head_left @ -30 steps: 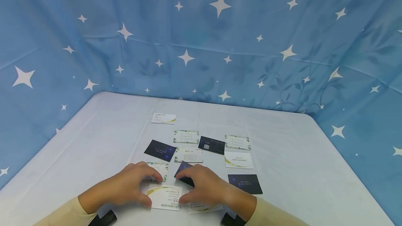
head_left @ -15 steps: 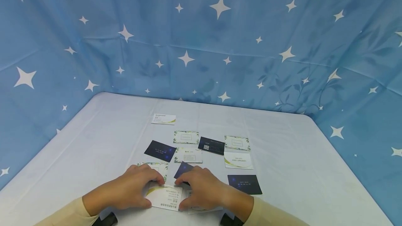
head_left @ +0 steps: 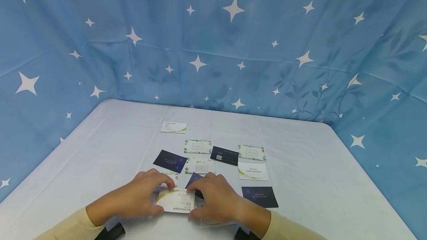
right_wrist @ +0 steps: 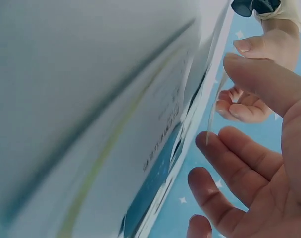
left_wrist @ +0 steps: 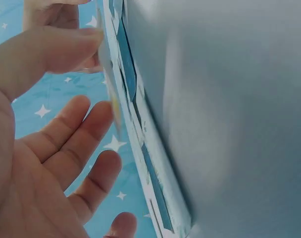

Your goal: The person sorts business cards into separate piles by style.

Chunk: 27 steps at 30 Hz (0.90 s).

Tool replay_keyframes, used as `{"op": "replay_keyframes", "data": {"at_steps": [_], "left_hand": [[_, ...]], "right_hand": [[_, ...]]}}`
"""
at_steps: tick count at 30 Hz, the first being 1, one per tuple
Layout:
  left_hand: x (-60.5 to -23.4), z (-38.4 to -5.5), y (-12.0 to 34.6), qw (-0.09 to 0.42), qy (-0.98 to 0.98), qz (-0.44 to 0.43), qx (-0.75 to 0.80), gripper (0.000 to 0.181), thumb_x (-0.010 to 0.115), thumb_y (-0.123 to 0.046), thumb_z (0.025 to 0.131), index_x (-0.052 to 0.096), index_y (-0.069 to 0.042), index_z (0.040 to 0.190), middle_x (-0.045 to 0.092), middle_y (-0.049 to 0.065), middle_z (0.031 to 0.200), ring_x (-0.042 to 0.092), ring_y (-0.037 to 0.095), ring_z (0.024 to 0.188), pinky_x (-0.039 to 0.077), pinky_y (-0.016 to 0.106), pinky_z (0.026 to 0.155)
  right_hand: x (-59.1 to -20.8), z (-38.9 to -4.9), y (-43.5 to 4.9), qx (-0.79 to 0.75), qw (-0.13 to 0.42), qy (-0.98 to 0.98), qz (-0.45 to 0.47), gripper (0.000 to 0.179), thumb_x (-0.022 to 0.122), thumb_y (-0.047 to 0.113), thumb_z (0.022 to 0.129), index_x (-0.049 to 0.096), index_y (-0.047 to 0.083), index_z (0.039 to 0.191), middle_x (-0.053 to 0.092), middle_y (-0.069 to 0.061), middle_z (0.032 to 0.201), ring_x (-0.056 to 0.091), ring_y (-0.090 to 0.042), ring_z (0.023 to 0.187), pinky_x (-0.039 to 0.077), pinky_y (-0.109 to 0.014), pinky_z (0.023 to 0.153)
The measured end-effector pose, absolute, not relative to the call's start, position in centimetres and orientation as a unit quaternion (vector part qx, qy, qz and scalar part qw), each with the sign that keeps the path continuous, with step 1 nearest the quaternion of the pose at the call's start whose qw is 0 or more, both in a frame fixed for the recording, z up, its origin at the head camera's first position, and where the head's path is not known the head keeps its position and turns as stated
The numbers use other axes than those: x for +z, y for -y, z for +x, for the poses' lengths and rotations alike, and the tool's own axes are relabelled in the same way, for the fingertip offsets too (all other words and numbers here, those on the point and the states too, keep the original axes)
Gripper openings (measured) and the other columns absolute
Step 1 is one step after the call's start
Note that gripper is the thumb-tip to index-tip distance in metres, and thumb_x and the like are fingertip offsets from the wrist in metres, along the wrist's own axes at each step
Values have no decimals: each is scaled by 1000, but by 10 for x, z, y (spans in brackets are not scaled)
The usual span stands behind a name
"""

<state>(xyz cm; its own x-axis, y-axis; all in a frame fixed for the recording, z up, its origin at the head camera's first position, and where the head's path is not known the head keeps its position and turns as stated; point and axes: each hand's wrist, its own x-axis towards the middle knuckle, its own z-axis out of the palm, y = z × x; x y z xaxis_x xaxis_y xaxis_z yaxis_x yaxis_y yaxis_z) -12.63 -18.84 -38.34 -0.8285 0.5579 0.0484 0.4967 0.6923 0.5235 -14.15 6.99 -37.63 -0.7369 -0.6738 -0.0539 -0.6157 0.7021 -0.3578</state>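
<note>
A white business card [head_left: 177, 201] with a gold curve and printed text is raised off the table between both hands. My left hand [head_left: 138, 195] pinches its left side between thumb and fingertip. At the opposite side, the thumb and a fingertip of my right hand [head_left: 218, 199] pinch it too. In the left wrist view the card [left_wrist: 111, 79] appears almost edge-on, apart from the tabletop. Another gold-curved card [head_left: 218, 224] lies partly hidden under the right hand. Behind the hands, a leaf-bordered card [head_left: 172, 177] and a dark blue card [head_left: 194, 177] are partly covered.
Farther back on the white table [head_left: 106, 147] lie several flat cards, among them a dark card [head_left: 170, 161], a leafy card [head_left: 200, 165], a QR-code card [head_left: 225, 155] and a lone white card [head_left: 174, 127]. A starry blue curtain [head_left: 213, 29] hangs behind.
The fingers have closed in on the white card's sides. Then the card has risen off the table and shifted slightly away from the person, covering more of the leaf-bordered card.
</note>
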Motion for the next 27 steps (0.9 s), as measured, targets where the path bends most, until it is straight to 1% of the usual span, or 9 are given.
{"op": "replay_keyframes", "data": {"at_steps": [5,8,12,14,19,21,24,27], "left_hand": [[-378,-130,190,57,-925,254,277,52,88,-27,73,63,-26,119,57,-10,121,49,22,112,35,53,92],[-375,-133,192,45,-931,235,275,54,89,-28,73,63,-26,120,57,-8,121,50,24,112,35,53,93],[-375,-138,194,23,-931,230,281,51,89,-26,73,64,-25,118,59,-7,120,52,24,113,34,53,94],[-374,-141,195,17,-931,226,287,49,88,-26,75,65,-24,118,59,-5,120,53,24,114,34,54,94],[-371,-153,197,10,-935,197,295,50,86,-25,79,66,-21,125,60,2,126,51,30,121,35,58,95],[-369,-161,198,7,-935,186,302,51,85,-24,81,66,-19,128,58,6,129,49,34,123,37,60,95],[-368,-174,201,1,-932,178,317,51,82,-22,85,64,-16,133,56,11,132,49,38,124,40,61,96],[-368,-190,203,-5,-930,174,325,51,79,-20,88,63,-12,136,54,15,133,51,37,124,42,59,96]], "right_hand": [[-371,-146,-72,-197,84,-924,-318,49,82,44,80,70,23,123,65,14,120,52,-10,104,41,-40,97],[-369,-150,-74,-211,76,-924,-310,50,82,43,80,69,22,124,64,12,122,53,-12,107,41,-41,97],[-369,-156,-77,-225,72,-922,-306,51,82,42,81,68,20,125,64,10,123,53,-14,108,41,-43,96],[-369,-160,-77,-229,66,-923,-303,52,82,41,81,68,19,126,64,8,126,54,-16,113,39,-46,102],[-371,-174,-77,-254,43,-922,-290,52,82,37,83,67,17,128,64,1,124,55,-21,109,43,-48,95],[-370,-181,-76,-266,33,-920,-286,52,82,35,84,66,16,129,64,-2,121,54,-21,103,44,-46,86],[-368,-194,-72,-278,18,-918,-281,52,81,33,86,65,14,131,65,-5,120,56,-24,104,45,-45,86],[-367,-208,-66,-284,17,-920,-270,53,79,31,88,63,14,135,66,-9,118,58,-27,107,47,-45,86]]}}
